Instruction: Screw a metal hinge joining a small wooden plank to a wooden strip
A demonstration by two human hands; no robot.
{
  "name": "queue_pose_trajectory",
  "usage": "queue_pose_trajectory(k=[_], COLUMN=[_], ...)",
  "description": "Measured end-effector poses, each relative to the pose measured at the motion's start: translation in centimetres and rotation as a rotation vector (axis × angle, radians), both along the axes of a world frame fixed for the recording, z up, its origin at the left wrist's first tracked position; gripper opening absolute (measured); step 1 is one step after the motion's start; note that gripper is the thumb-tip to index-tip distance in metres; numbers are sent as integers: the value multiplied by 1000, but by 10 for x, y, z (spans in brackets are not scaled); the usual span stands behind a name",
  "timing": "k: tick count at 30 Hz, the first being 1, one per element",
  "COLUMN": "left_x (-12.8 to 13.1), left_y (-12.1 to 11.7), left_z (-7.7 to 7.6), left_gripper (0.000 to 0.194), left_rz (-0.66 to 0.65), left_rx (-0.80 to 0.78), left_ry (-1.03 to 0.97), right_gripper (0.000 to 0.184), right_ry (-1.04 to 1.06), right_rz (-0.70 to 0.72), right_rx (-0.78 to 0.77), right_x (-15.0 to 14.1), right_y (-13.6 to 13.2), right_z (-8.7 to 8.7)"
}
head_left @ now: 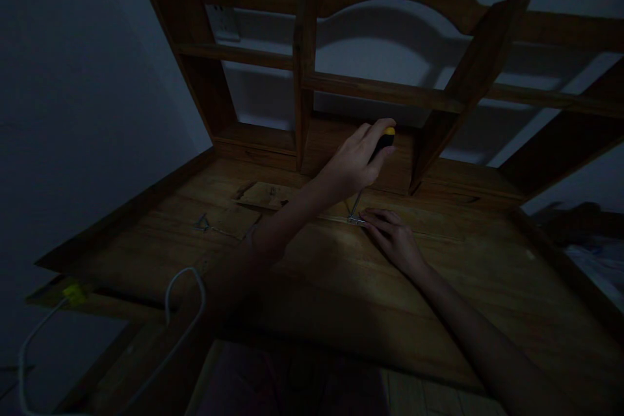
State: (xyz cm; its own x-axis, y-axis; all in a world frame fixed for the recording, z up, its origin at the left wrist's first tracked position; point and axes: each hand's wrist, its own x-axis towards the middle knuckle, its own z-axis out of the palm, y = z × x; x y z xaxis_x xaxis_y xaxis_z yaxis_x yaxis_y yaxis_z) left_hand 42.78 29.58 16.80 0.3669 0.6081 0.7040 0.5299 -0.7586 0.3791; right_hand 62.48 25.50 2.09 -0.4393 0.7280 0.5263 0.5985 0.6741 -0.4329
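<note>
My left hand [358, 156] is wrapped around the black and yellow handle of a screwdriver [386, 143]. Its metal shaft slants down, and the tip meets a small metal hinge or bracket [357, 220]; the dim light hides which. That piece lies along the edge of a narrow wooden board [268, 195] on the desktop. With fingertips pressed against the piece's right end, my right hand [392, 239] rests low on the wood. Left of my forearm, another small metal piece [202, 222] lies on the desktop.
Behind my hands rises a wooden shelf unit [380, 86] with upright dividers. A white cable [199, 286] loops at the lower left, near a yellow object [74, 294] on the desk's edge. A wall socket [224, 23] shows behind the shelf. Dark clutter [589, 227] lies far right.
</note>
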Motion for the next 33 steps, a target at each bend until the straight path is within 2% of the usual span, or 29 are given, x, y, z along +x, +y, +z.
queue_pose_trajectory(k=[5, 10, 18, 26, 33], left_x=[1, -3, -8, -10, -4], left_y=[-6, -6, -6, -1, -5], left_z=[-2, 1, 7, 8, 0], left_gripper=[44, 46, 49, 44, 46], left_rz=[138, 178, 74, -36, 153], left_rx=[29, 19, -10, -18, 64], left_ry=[-16, 32, 69, 115, 29], right_gripper=[32, 32, 33, 32, 32], right_ry=[-7, 1, 7, 7, 8], right_rz=[-12, -4, 2, 0, 4], right_rx=[-8, 0, -4, 7, -1], right_x=[-1, 0, -1, 1, 1], right_y=[-1, -1, -2, 1, 0], right_z=[1, 0, 3, -3, -1])
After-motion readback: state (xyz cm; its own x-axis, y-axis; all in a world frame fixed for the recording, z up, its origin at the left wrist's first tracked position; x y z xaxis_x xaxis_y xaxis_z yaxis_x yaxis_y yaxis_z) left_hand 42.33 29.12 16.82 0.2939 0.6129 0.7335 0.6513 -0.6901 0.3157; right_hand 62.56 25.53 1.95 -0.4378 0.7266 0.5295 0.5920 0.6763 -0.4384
